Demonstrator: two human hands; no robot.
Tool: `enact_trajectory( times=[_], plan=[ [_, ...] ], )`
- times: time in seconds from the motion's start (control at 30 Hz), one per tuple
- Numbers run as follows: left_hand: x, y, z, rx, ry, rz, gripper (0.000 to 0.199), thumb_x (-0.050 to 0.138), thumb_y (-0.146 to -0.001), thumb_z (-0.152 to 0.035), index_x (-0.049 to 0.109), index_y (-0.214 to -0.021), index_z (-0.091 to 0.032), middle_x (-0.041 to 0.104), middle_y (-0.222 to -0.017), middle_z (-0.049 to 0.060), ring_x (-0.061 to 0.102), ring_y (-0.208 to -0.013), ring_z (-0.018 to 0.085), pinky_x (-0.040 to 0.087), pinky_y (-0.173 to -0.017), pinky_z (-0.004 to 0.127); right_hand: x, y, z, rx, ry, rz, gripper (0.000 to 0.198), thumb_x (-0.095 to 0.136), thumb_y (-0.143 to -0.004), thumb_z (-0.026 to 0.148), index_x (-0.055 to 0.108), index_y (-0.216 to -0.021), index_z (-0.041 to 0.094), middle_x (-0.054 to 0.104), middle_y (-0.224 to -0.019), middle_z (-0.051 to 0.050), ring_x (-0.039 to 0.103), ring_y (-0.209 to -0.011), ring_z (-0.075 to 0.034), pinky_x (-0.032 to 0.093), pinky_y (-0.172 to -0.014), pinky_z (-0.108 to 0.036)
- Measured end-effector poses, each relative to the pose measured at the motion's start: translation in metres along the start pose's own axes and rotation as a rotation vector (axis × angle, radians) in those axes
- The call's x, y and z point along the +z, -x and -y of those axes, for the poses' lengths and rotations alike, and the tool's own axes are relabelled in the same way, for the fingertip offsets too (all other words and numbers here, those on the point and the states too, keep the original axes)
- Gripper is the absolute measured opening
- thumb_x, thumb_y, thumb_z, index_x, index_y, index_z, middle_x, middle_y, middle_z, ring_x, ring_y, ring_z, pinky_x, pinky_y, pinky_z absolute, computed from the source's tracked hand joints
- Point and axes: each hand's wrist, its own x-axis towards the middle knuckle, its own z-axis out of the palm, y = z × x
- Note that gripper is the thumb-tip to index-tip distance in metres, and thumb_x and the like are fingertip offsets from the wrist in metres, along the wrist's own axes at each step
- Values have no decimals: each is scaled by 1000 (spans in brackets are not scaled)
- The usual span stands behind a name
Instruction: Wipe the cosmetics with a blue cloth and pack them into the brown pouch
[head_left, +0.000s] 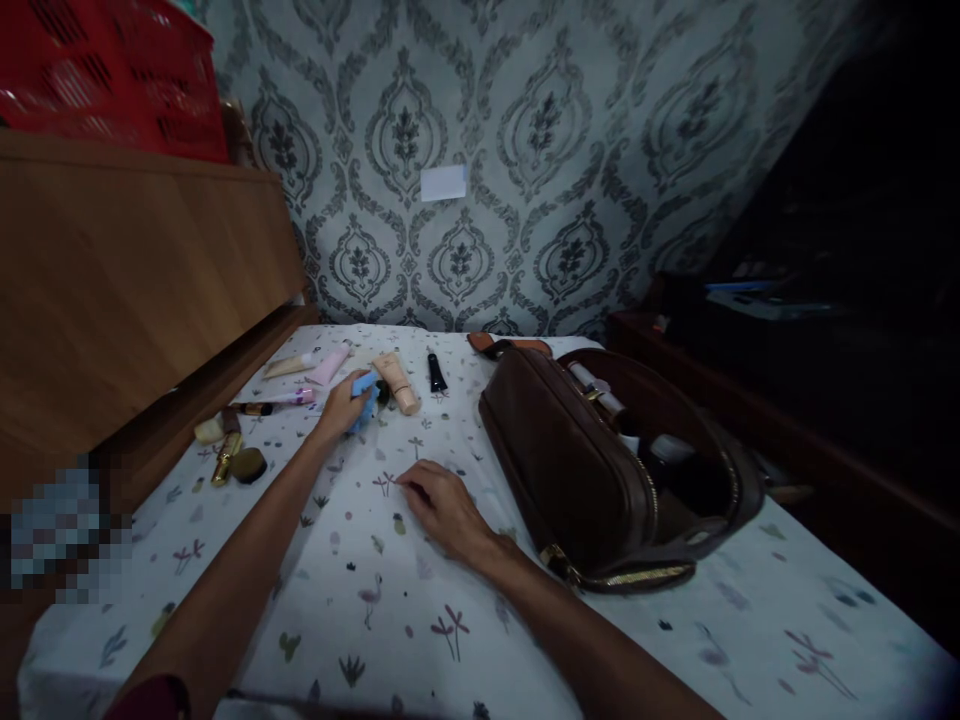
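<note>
My left hand (341, 408) is closed around a light-blue object (365, 400) whose kind I cannot make out, low over the patterned cloth (367, 640). Just beyond it lie a beige tube (396, 383) and a small dark item partly hidden by the blue one. My right hand (444, 512) rests nearer to me on the cloth, fingers curled together, with nothing visible in them. To its right stands a brown leather toiletry bag (559, 465), unzipped, with bottles and other items inside. A small black tube (436, 371) lies between the beige tube and the bag.
Left of my left hand lie a pink tube (328, 364), another beige tube (289, 365), a gold cosmetic tube (226, 458) and a round brush (248, 464). A wooden cabinet (142, 270) with a red basket (112, 85) borders the left; a papered wall (517, 250) closes the back.
</note>
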Motion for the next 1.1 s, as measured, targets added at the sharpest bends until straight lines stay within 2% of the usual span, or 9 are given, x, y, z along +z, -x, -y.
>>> enact_trajectory(
  times=[0.1,0.27,0.43,0.53,0.63,0.77,0.87,1.1],
  plan=[
    [11,4,0,41,-124,61,41,63,-73,-23,67,-114,-15,69,-122,12,59,-120,31,41,-109,45,1,0,-2,5,-12,-14,21,55,-86,6,71,-94,17,69,-89,-6,64,-83,-18,51,-78,-30],
    [18,11,-4,101,-233,115,49,55,-77,-25,61,-124,-15,63,-133,13,55,-127,30,38,-113,45,2,-1,-2,18,-6,2,23,55,-84,6,71,-97,17,71,-92,-7,65,-88,-18,51,-82,-31],
    [18,9,-12,132,-259,139,46,51,-78,-35,60,-117,-14,65,-124,16,57,-120,35,43,-106,50,0,-1,2,49,9,17,23,55,-85,7,72,-96,17,73,-93,-6,66,-90,-17,50,-83,-29],
    [19,8,-18,76,-372,181,44,49,-79,-40,55,-117,-19,70,-108,12,66,-98,34,52,-87,46,0,-1,2,46,11,11,22,56,-85,8,72,-96,18,73,-94,-6,66,-88,-17,50,-82,-28],
    [20,12,-27,59,-419,250,43,47,-81,-42,51,-118,-22,71,-102,8,68,-84,30,53,-74,39,-1,0,2,39,26,17,21,57,-85,9,72,-98,17,74,-97,-7,67,-90,-17,50,-84,-27],
    [25,22,-39,260,-417,353,35,42,-84,-40,55,-111,-22,69,-109,7,66,-97,29,51,-84,38,-1,0,1,38,49,27,20,57,-86,10,71,-99,15,74,-101,-8,67,-93,-18,49,-89,-28],
    [25,29,-43,392,-443,363,37,41,-83,-37,58,-112,-21,66,-114,9,62,-106,30,48,-91,40,-3,0,1,50,67,37,20,57,-86,11,71,-99,16,74,-100,-7,67,-94,-18,49,-89,-28],
    [24,29,-51,360,-387,306,41,43,-82,-53,64,-97,-21,66,-102,10,64,-96,31,51,-85,41,-11,-1,6,65,70,44,18,56,-88,12,69,-99,16,74,-103,-7,67,-97,-18,50,-91,-30]
  ],
)
